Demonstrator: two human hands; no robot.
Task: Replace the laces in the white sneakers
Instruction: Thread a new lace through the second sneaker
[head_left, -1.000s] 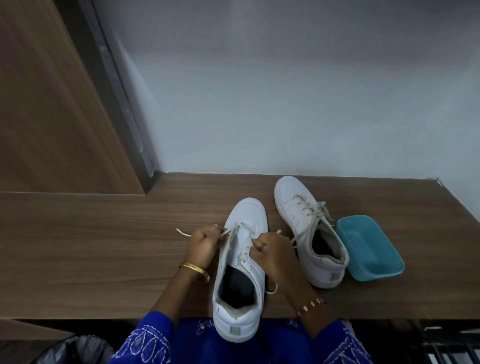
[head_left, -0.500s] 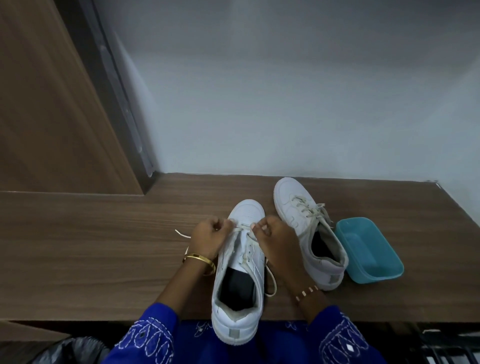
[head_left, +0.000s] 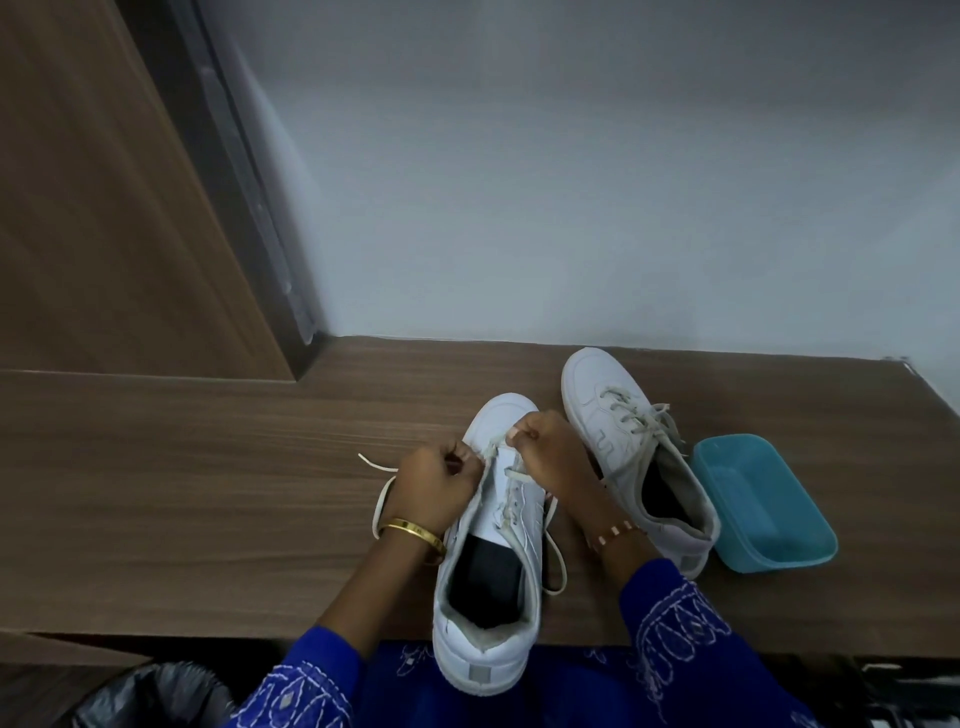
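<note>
A white sneaker (head_left: 488, 613) lies toe-away on the wooden table (head_left: 208, 493), its heel over the front edge. An off-white lace (head_left: 511, 475) crosses its front eyelets. My left hand (head_left: 434, 480) pinches the lace at the shoe's left side, and the loose end trails left over the table. My right hand (head_left: 545, 452) pinches the lace near the toe on the right side. Another loose end loops beside the shoe's right side. The second white sneaker (head_left: 634, 447) stands to the right, laced.
A light blue plastic tub (head_left: 769, 499) sits right of the second sneaker. A wooden panel (head_left: 104, 208) rises at the left and a pale wall at the back. A black-lined bin (head_left: 150, 696) is below the table's front edge.
Both hands moved forward along the sneaker, from mid-tongue to the front eyelets near the toe, still pinching the lace. The second sneaker and tub stayed put.
</note>
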